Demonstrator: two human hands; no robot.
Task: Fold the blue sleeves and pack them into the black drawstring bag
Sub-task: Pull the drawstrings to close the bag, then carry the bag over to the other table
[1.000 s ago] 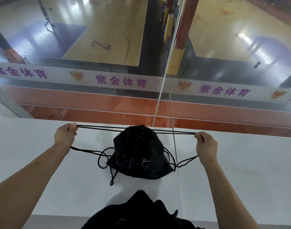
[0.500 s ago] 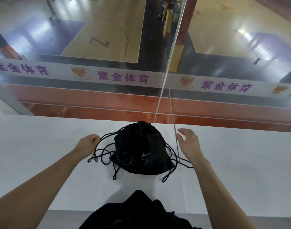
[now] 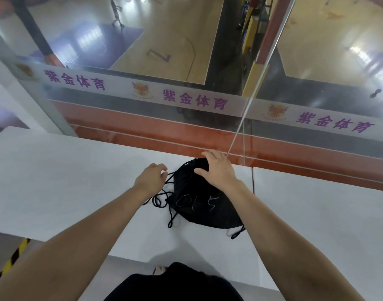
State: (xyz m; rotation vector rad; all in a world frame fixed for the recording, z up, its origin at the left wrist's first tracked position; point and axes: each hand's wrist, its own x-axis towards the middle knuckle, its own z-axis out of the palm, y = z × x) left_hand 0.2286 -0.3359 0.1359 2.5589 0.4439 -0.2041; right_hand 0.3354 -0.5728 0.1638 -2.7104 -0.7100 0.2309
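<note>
The black drawstring bag, marked "015" in white, lies closed and bulging on the white table. My right hand grips the bag's gathered mouth at its far end, thumb on the left and fingers over the top. Just left of the mouth, my left hand has its curled fingertips on the black drawstring cords. The slack cords lie in loops by the bag's left side, and one loop pokes out at its near right corner. No blue sleeves are visible.
A glass wall with a printed white band stands right behind the table's far edge. A seam splits the tabletop just right of the bag. The table's near edge is close to my dark-clothed body. Yellow-black floor tape shows at lower left.
The cords, pulled taut sideways a second ago, went slack. Both hands came in to the bag. My right hand moved onto the bag's mouth, and my left closed on the cords beside it.
</note>
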